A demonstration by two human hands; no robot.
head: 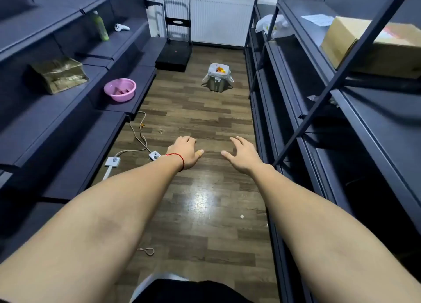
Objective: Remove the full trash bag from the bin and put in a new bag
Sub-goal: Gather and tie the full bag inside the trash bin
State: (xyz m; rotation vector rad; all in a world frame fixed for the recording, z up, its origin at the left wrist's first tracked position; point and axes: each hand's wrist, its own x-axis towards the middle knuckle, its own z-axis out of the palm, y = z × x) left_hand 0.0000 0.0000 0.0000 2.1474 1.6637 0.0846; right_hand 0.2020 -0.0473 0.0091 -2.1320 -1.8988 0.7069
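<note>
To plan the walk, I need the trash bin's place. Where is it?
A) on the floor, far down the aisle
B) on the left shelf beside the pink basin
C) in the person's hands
A: the trash bin stands on the floor, far beyond the left hand and right hand.

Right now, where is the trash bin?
In the head view the trash bin stands on the floor far down the aisle, right of the black cart, beside the right shelves.
</note>
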